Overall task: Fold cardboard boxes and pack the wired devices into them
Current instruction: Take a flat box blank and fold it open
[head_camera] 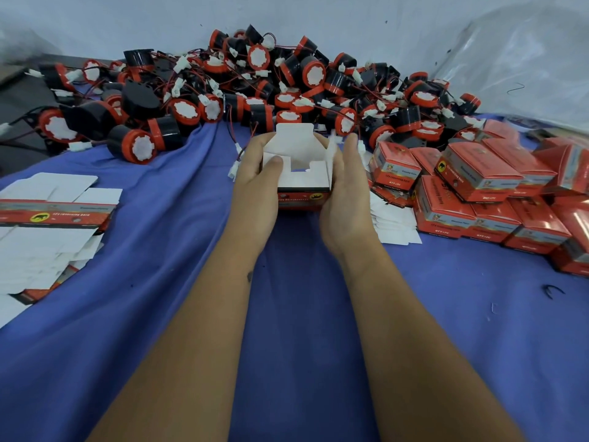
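Note:
A small red cardboard box with a white inside sits between my two hands at the table's centre, its top flaps standing up and its inside showing nothing. My left hand grips its left side, thumb pressed over a white flap. My right hand lies against the right side with fingers fairly straight and blurred. Behind the box a big heap of wired devices, black and red cylinders with white connectors, runs along the wall.
Flat unfolded box blanks are stacked at the left on the blue cloth. Closed red boxes pile up at the right, with a few white blanks beside them. Clear plastic sheeting hangs at the back right.

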`<state>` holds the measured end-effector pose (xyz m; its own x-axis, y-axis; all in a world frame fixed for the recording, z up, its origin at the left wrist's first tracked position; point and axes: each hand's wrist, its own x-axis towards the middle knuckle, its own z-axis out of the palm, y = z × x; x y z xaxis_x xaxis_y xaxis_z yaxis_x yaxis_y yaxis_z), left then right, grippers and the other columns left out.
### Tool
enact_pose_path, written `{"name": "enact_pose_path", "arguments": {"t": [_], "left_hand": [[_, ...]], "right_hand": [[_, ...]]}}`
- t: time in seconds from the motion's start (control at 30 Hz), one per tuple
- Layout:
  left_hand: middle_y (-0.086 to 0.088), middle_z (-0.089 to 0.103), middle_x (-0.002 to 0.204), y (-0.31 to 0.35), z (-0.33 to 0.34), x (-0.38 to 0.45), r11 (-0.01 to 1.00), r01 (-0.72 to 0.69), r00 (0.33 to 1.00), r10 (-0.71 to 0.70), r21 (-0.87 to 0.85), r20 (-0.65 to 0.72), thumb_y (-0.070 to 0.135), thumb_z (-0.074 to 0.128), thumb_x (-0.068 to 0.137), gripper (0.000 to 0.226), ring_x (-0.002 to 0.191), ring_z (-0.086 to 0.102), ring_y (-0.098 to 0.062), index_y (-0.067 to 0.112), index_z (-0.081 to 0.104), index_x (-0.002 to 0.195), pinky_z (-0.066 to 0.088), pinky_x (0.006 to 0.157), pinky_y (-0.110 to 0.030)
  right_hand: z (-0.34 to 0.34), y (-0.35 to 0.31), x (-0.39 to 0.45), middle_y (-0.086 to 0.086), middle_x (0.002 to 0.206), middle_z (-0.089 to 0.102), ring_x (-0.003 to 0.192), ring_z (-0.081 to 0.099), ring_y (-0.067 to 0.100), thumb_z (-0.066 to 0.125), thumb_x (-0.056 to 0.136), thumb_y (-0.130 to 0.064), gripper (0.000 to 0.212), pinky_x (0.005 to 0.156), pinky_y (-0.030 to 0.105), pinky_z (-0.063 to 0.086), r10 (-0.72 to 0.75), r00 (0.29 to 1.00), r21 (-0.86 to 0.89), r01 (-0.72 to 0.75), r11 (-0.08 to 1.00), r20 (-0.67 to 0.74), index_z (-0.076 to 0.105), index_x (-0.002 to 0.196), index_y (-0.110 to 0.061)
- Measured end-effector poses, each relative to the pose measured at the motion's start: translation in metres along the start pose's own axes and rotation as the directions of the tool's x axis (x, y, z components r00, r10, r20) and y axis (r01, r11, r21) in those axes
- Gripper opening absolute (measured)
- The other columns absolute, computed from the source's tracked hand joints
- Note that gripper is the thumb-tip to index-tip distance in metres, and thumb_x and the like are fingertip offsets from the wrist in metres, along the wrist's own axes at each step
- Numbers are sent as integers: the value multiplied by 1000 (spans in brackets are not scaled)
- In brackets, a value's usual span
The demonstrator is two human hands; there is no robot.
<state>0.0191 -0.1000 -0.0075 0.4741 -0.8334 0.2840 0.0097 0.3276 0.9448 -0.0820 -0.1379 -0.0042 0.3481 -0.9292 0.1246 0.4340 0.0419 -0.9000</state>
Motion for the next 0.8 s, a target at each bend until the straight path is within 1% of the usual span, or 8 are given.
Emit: {"name": "enact_pose_path", "arguments": {"t": [0.1,0.2,0.3,0.37,0.5,0.63,0.7,0.8], "left_hand": [[7,66,114,0,0,1,999,28,999,-29,-21,-33,10,42,99,35,101,63,-10,40,58,107,53,73,-19],[17,68,103,1,-1,1,999,16,999,-18,-34,-41,11,42,97,37,88,65,0,44,57,106,52,67,-17],[15,67,102,3,-1,-2,1000,-7,1000,7,-27,-25,10,42,96,44,85,64,-2,52,55,96,54,68,-23],[6,65,105,3,-2,-2,999,-4,1000,3,-46,-30,10,41,99,43,87,63,-10,48,59,88,55,68,-27],[-8,63,98,5,-6,-1,962,108,994,-102,-251,34,15,43,95,17,89,62,-26,15,56,83,51,66,-33],[-7,64,102,5,-2,-4,995,54,999,-54,-83,4,8,51,89,23,85,60,-16,25,54,75,50,57,-21],[-10,62,110,5,-1,-5,999,28,1000,-28,-27,2,3,50,88,26,87,61,-15,28,56,83,51,59,-20],[-3,64,108,5,-3,-5,997,56,998,-55,-49,9,3,49,87,33,83,66,-7,32,59,99,52,61,-19]], "right_hand": [[-3,-4,1,12,130,64,123,58,30,34,103,-42,44,100,39,50,45,998,99,-48,994,38,61,128,-18],[0,-2,2,14,126,64,113,62,30,47,95,-15,35,96,46,49,19,997,-65,-15,998,70,58,128,-14],[1,1,1,4,110,68,98,64,21,47,91,0,35,85,40,52,-24,998,-106,30,994,60,62,114,-22],[1,0,0,-2,101,69,92,64,19,48,91,2,37,77,34,54,-48,997,-83,53,995,59,66,101,-28],[1,-1,-3,0,96,67,88,62,19,45,91,-3,29,66,30,51,-95,992,-140,106,984,86,66,90,-24],[-2,-3,-4,5,94,70,84,66,19,41,89,-13,23,68,31,55,-79,988,-18,82,996,135,62,95,-14],[-2,-3,-3,7,97,67,85,65,20,51,85,-11,19,71,35,55,-70,992,-120,83,989,109,62,99,-19],[-2,-1,-2,9,106,63,89,64,19,62,87,-2,31,74,34,54,-58,997,-212,67,975,52,58,112,-20]]}}
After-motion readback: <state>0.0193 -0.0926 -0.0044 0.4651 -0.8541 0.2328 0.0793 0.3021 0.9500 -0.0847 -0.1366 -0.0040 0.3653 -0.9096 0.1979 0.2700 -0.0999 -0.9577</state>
